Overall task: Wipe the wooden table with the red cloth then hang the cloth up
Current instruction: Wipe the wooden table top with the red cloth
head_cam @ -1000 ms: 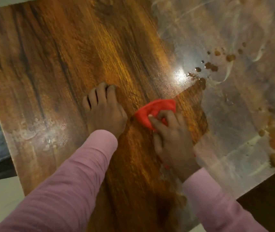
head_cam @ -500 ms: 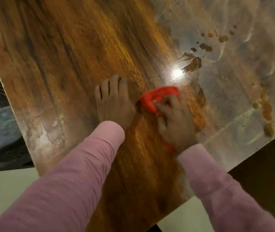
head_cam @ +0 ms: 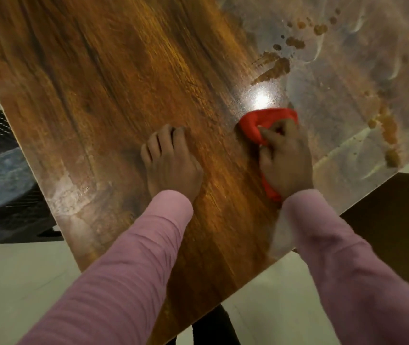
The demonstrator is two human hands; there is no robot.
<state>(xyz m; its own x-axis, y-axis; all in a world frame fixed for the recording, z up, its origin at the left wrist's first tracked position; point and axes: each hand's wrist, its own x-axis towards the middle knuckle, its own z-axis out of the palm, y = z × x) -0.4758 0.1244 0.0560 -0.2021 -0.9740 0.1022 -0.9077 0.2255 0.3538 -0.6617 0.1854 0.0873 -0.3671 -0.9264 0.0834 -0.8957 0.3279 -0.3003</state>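
Note:
The wooden table (head_cam: 104, 78) fills most of the head view, its left and middle part glossy brown. Its right part carries a pale cloudy film with brown smears (head_cam: 274, 69) and spots. A bunched red cloth (head_cam: 258, 123) lies on the wood at the edge of that film. My right hand (head_cam: 284, 158) presses down on the cloth with its fingers curled over it; a red end sticks out by the wrist. My left hand (head_cam: 171, 161) rests flat on the bare wood to the left, fingers together, holding nothing.
A black mesh chair (head_cam: 2, 175) stands beyond the table's left edge. A dark brown surface (head_cam: 397, 220) lies past the table's near right corner. Pale floor (head_cam: 19, 282) shows below the near edge, with the black table leg (head_cam: 213, 327) under it.
My right hand has slid the red cloth to the right, away from my left hand and up to the filmy patch. The brown smear above it now shows streaks. The camera view has shifted.

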